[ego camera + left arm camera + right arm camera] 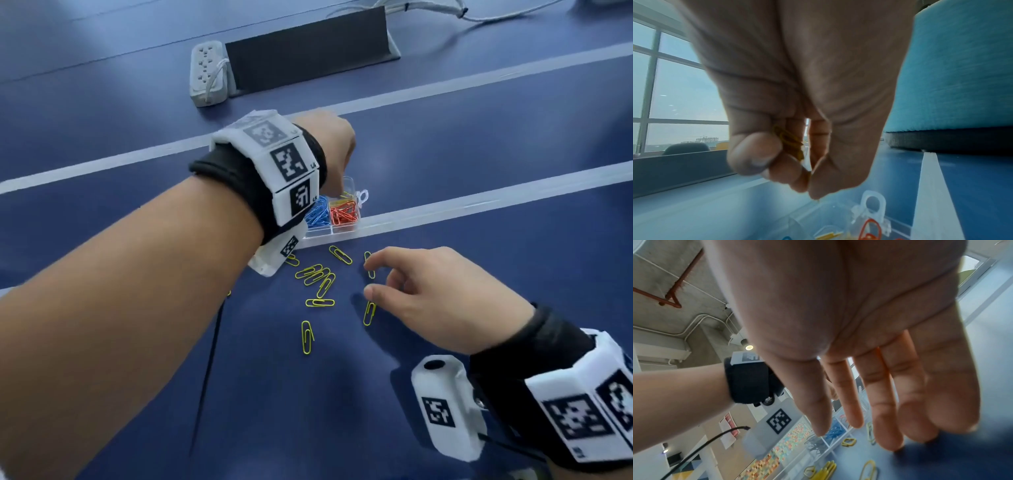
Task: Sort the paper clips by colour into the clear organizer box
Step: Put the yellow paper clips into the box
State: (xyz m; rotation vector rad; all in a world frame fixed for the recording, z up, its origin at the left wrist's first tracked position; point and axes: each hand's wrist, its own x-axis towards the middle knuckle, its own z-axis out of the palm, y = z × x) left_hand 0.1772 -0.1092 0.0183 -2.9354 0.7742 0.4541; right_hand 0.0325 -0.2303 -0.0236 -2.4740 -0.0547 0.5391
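The clear organizer box [342,228] sits on a white stripe, with blue clips [317,214] and red clips [344,214] in adjoining compartments. My left hand [334,154] hovers over the box's far side, fingertips bunched on yellow clips [790,141] above the box [838,216]. Several yellow clips [318,277] lie loose on the blue table in front of the box. My right hand [428,294] hangs over them, fingers spread and relaxed [885,418], its thumb tip near one yellow clip [369,312]. It holds nothing.
A grey power strip [209,73] and a dark wedge-shaped stand [308,51] lie at the far side, with white cables [455,10] behind. White stripes [479,202] cross the blue table [342,411]. A thin black cable [209,373] runs under my left forearm.
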